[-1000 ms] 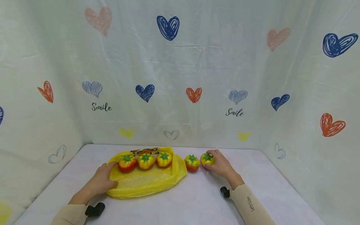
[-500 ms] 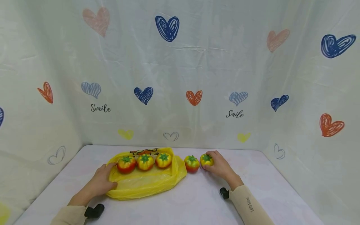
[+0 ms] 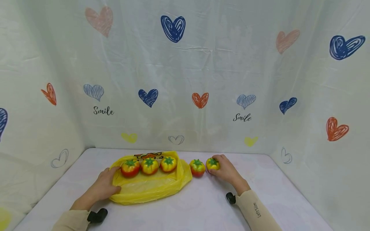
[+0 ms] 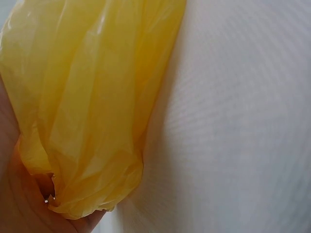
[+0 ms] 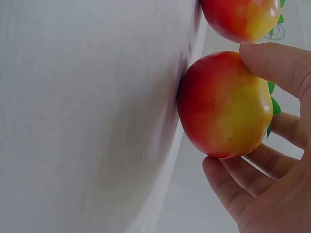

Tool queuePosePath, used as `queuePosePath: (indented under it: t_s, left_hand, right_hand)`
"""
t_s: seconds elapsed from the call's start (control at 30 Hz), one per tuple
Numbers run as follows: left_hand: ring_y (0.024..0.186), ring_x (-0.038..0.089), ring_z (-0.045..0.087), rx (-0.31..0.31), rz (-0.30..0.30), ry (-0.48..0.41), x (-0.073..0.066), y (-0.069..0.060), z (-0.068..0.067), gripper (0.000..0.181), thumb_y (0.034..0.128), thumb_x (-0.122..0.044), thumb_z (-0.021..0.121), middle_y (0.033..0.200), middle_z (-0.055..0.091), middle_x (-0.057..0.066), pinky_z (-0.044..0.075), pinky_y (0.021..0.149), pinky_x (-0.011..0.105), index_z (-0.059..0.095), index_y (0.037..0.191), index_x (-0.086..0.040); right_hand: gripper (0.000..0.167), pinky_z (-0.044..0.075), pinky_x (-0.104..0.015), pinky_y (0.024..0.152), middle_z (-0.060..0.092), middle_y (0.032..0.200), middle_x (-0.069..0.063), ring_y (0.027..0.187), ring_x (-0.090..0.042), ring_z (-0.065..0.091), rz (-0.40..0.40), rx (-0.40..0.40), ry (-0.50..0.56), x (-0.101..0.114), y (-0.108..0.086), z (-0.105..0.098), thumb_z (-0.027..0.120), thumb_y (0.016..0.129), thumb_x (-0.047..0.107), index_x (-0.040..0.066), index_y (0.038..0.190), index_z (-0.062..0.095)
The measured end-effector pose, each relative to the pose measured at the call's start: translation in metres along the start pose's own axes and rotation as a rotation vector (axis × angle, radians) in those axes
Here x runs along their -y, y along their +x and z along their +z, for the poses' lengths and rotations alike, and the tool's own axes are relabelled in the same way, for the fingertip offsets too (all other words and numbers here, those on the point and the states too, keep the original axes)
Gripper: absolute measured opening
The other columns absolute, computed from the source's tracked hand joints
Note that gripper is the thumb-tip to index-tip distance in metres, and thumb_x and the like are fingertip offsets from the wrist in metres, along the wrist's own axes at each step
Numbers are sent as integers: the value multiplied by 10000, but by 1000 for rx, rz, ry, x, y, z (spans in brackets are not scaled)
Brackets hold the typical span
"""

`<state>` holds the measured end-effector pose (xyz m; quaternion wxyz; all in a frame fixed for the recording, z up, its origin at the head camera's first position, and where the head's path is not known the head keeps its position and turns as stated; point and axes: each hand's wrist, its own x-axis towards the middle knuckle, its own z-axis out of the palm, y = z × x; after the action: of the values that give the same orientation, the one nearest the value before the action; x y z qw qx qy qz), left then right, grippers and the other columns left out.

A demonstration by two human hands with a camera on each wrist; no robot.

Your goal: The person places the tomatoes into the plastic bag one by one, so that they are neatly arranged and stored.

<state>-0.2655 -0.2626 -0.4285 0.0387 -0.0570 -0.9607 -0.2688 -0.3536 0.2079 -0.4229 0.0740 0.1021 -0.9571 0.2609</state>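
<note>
Pinching the rightmost tomato (image 3: 213, 163) is the right hand (image 3: 227, 170), grip wrapped round it with the thumb on one side and fingers on the other, either on the bench (image 3: 202, 205) or barely above it, can't really tell. Another tomato (image 3: 198, 168) sits between that one and the yellow plastic bag (image 3: 150, 197), whose left end is held by the left hand (image 3: 101, 186), thumb and fingers well apart along the edge. Three more tomatoes (image 3: 149, 166) are lined up in the bag's open mouth.
</note>
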Motion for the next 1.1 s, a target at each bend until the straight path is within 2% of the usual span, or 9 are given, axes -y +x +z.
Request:
queuePosePath:
  t_s: [0.67,0.9,1.1]
  left_hand:
    - [1147,495,351,-7,-13,-8,0,-1,4,781,699,-137,704,1289,355,352,337,935,668,352,1363,77]
    - [1176,515,321,-12,-8,-6,4,1,7,787,702,-139,701,1317,327,368,318,946,678,344,1370,77]
    - [1149,489,348,-23,-4,-4,7,2,10,786,700,-137,704,1295,351,348,333,940,668,349,1369,73]
  right_hand:
    - [573,410,-491,995,498,1252,-71,1105,-269,505,-12,-29,2,-4,1,6,764,797,259,121,1302,533]
    - [558,416,-477,991,519,1232,-66,1095,-263,514,-54,-64,-2,-6,1,9,772,784,254,109,1276,554]
    - [541,415,-473,990,526,1230,-66,1093,-265,518,-76,-91,-1,-5,0,10,769,777,246,111,1261,568]
